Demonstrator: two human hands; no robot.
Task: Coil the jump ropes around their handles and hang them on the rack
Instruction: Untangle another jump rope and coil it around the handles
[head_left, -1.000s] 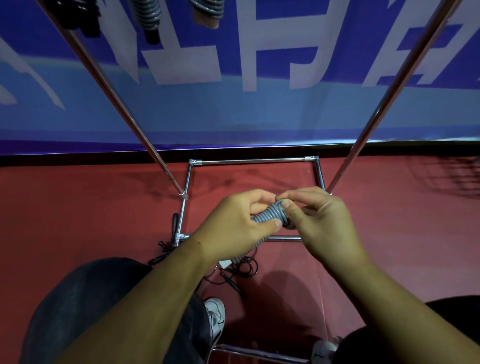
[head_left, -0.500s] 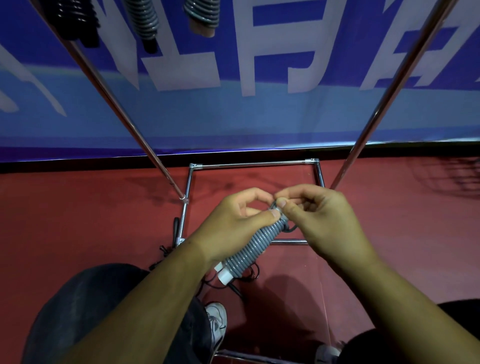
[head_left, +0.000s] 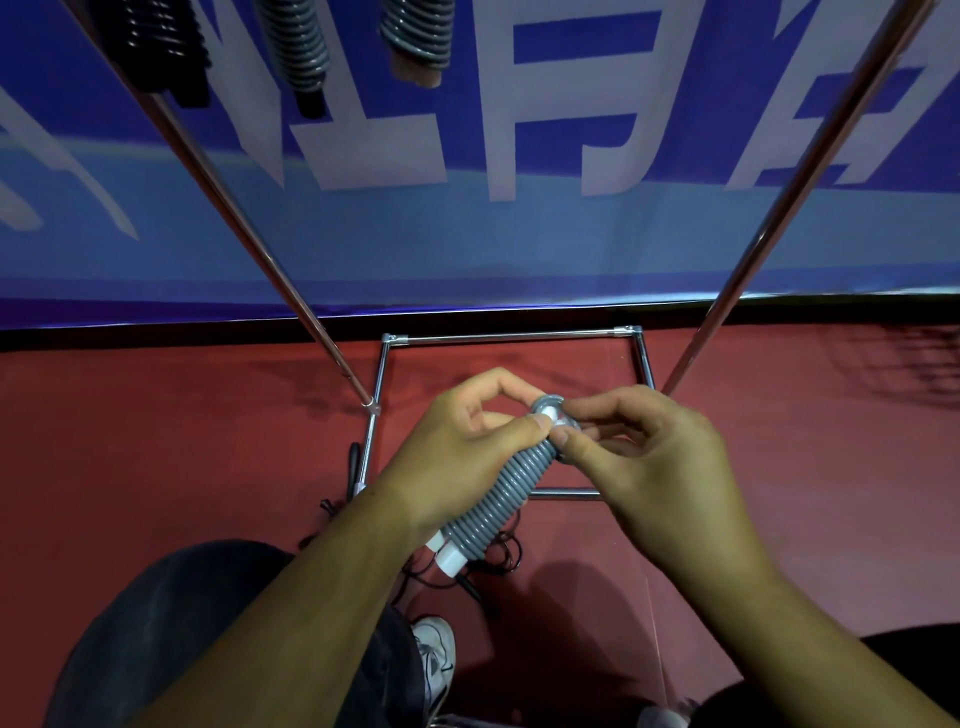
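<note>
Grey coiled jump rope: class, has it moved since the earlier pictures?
Yes, slightly. The grey coiled jump rope now reaches further down past the rack's front base bar, its white handle ends nearer the person.

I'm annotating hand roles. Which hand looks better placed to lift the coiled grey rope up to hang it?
Probably the left hand: it wraps the coiled grey jump rope along its body, while the right hand only pinches its top end with fingertips.

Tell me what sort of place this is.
Probably a sports hall or gym: red floor, a big blue banner behind, and a metal rack hung with coiled jump ropes.
</note>
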